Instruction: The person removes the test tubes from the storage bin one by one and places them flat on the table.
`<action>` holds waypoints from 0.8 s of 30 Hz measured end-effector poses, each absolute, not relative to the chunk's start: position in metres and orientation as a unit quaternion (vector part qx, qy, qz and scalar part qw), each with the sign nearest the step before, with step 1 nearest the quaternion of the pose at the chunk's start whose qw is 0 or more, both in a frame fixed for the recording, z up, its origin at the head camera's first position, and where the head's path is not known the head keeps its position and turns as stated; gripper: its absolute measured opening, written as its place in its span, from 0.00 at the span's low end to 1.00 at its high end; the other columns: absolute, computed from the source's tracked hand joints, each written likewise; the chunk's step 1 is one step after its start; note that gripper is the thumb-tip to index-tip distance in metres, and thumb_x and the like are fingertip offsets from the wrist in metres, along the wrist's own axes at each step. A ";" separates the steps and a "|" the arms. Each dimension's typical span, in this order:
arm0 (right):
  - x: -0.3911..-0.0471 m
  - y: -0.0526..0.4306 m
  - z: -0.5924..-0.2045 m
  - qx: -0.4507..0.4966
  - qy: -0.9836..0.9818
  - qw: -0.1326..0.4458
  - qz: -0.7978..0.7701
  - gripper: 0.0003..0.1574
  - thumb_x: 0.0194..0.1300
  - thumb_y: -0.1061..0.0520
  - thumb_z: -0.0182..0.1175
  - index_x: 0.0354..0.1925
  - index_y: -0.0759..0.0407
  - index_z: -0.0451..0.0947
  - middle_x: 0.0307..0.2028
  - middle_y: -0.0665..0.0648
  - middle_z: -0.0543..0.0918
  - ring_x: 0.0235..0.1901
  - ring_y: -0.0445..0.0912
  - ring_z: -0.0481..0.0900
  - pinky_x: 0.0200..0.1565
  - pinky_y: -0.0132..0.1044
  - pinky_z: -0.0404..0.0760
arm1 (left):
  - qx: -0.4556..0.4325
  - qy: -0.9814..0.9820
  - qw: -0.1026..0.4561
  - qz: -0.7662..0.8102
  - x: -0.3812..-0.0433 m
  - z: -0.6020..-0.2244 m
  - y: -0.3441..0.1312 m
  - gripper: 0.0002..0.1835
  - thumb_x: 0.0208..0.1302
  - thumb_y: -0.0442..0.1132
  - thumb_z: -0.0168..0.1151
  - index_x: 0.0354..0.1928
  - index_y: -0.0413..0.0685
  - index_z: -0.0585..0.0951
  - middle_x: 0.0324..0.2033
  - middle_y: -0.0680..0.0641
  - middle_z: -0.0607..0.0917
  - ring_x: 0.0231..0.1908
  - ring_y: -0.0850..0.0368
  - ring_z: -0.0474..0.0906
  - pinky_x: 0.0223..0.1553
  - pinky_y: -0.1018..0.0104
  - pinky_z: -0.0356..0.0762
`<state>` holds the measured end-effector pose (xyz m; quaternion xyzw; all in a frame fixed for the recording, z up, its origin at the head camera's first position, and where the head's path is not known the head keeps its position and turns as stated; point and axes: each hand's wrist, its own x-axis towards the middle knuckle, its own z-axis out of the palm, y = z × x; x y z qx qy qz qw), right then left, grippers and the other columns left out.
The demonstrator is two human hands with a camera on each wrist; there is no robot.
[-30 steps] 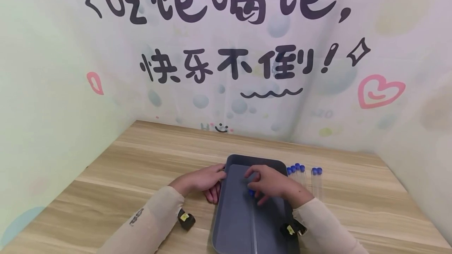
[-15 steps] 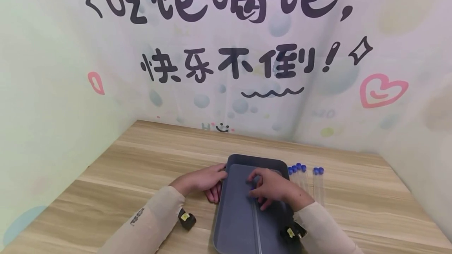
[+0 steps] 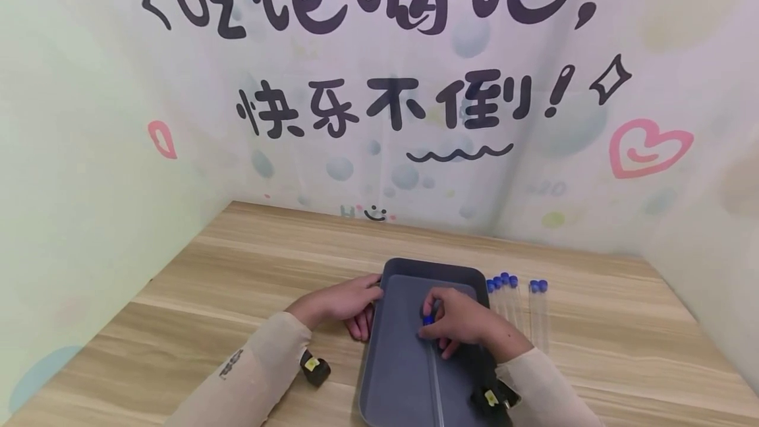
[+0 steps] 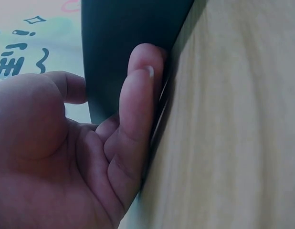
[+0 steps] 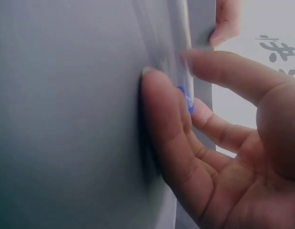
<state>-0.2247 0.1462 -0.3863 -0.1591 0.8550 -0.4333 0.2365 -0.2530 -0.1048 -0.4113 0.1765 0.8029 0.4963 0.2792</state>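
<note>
A dark grey tray [image 3: 394, 374] lies on the table before me. My left hand [image 3: 344, 302] grips its left side; in the left wrist view the thumb reaches over the rim and the fingers [image 4: 138, 105] lie along the outer wall, low by the tabletop. Inside the tray is a clear test tube [image 3: 435, 374] with a blue cap [image 3: 428, 319], its length running toward me. My right hand [image 3: 459, 321] is over the tray and pinches the capped end between thumb and fingers. The right wrist view has the blue cap [image 5: 188, 100] between those fingers, partly hidden.
Right of the tray, several more blue-capped clear tubes [image 3: 504, 295] lie in a group, with two tubes [image 3: 538, 312] a little farther right. The wooden table [image 3: 237, 282] meets printed cloth walls [image 3: 320, 170] at the back and sides.
My right hand has shifted slightly right and its fingers have come together at the tube's capped end. The tube has moved slightly right with it. My left hand stays on the tray.
</note>
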 end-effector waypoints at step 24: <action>-0.220 0.149 -0.386 -0.153 0.844 0.252 -0.448 0.21 0.58 0.63 0.71 0.46 0.63 0.72 0.23 0.59 0.78 0.18 0.46 0.79 0.21 0.44 0.86 | 0.173 0.803 0.286 0.494 -0.253 -0.408 -0.104 0.28 0.77 0.41 0.37 0.77 0.54 0.56 0.17 0.43 0.82 0.14 0.56 0.81 0.17 0.63 0.83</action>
